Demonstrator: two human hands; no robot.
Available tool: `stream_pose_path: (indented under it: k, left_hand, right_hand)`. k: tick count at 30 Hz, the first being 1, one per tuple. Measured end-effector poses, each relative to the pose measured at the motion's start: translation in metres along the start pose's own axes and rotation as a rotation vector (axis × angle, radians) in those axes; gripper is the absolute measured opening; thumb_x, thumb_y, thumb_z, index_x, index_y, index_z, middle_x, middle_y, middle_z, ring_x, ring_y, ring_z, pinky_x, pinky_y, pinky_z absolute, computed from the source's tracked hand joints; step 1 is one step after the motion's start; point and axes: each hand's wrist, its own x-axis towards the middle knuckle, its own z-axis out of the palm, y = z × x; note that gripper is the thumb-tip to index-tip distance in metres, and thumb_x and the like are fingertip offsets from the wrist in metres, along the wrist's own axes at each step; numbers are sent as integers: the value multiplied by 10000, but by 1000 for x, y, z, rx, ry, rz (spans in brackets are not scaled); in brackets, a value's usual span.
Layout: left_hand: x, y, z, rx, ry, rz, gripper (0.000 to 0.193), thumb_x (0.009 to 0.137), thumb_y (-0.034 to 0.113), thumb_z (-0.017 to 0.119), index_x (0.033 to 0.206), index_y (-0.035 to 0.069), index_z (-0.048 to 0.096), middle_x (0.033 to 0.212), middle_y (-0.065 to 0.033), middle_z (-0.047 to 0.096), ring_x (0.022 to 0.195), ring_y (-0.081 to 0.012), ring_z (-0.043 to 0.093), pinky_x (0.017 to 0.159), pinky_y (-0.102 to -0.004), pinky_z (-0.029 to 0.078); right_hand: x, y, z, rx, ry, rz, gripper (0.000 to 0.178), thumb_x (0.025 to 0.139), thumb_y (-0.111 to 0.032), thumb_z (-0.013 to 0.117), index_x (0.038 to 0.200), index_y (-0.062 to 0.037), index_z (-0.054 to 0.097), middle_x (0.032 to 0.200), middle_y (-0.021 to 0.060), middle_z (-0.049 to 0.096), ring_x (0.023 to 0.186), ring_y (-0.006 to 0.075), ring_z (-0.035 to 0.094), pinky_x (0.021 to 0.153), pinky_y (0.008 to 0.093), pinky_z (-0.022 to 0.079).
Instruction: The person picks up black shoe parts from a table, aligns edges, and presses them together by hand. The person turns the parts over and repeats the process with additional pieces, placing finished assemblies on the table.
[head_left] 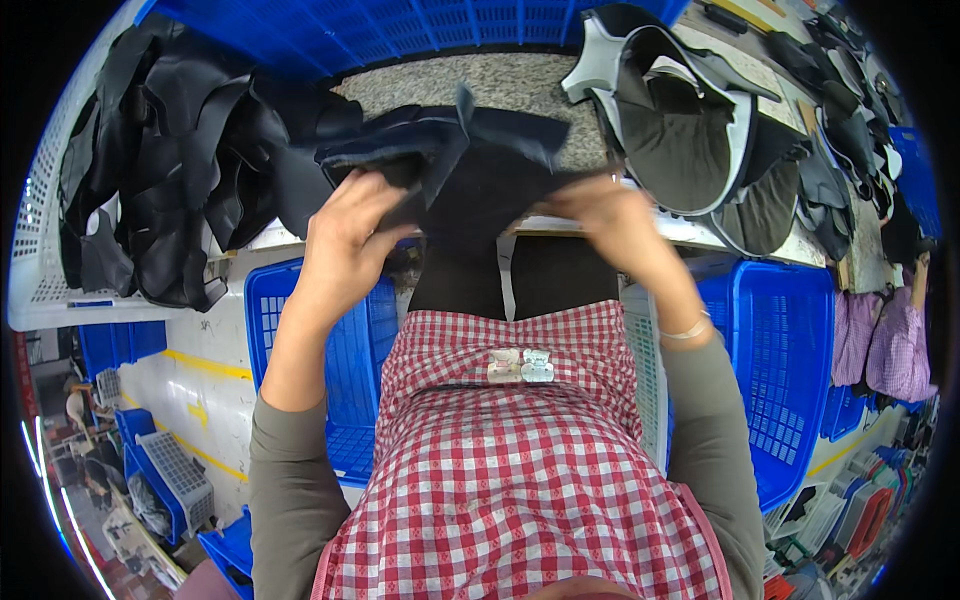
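Observation:
My left hand (pixel 345 240) grips the left side of a dark navy fabric piece (pixel 470 165) at the front edge of a speckled grey worktable (pixel 520 80). Its right side is pinched by my right hand (pixel 615 222), which wears a thin bracelet at the wrist. The fabric is folded and bunched between both hands, with a flap sticking up in the middle. Part of the piece hangs down over the table edge toward my red checked apron (pixel 520 470).
A white basket (pixel 45 260) at the left holds several black fabric pieces (pixel 170 170). Stacked cap visors and cap parts (pixel 700 140) lie at the right. Blue crates (pixel 790 380) stand below on both sides. Another person in pink checked cloth (pixel 895 340) is at the far right.

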Motion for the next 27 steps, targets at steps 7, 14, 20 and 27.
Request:
stream_pose_path:
  k: [7, 14, 20, 27]
  left_hand:
    - [-12, 23, 14, -452, 74, -513, 396, 829, -34, 762, 1202, -26, 632, 1042, -125, 671, 926, -259, 670, 681, -311, 568]
    - [-23, 43, 0, -143, 75, -187, 342, 703, -41, 808, 1015, 67, 719, 961, -87, 628, 911, -275, 604, 698, -337, 517]
    - [-17, 56, 0, -134, 97, -40, 318, 650, 25, 853, 930, 86, 715, 832, -55, 536, 810, -259, 524, 664, -376, 441]
    - [-17, 26, -15, -363, 289, 24, 229, 626, 0, 841, 821, 30, 724, 808, -47, 630, 823, -234, 554, 735, -345, 456]
  right_hand:
    - [-8, -51, -13, 137, 228, 65, 530, 842, 115, 572, 1333, -66, 648, 1193, 147, 704, 1000, 252, 706, 876, 357, 557]
    - [22, -81, -74, 71, 212, -308, 292, 866, -104, 736, 1147, -25, 736, 1083, 92, 755, 1008, 230, 710, 857, 349, 549]
    - [40, -117, -45, -178, 129, -483, 350, 832, -322, 838, 1009, -54, 699, 909, 33, 689, 812, 178, 648, 748, 324, 505]
    - [56, 1, -59, 1160, 331, 436, 179, 1019, -263, 703, 913, -128, 653, 652, -92, 492, 556, 53, 355, 532, 231, 328]
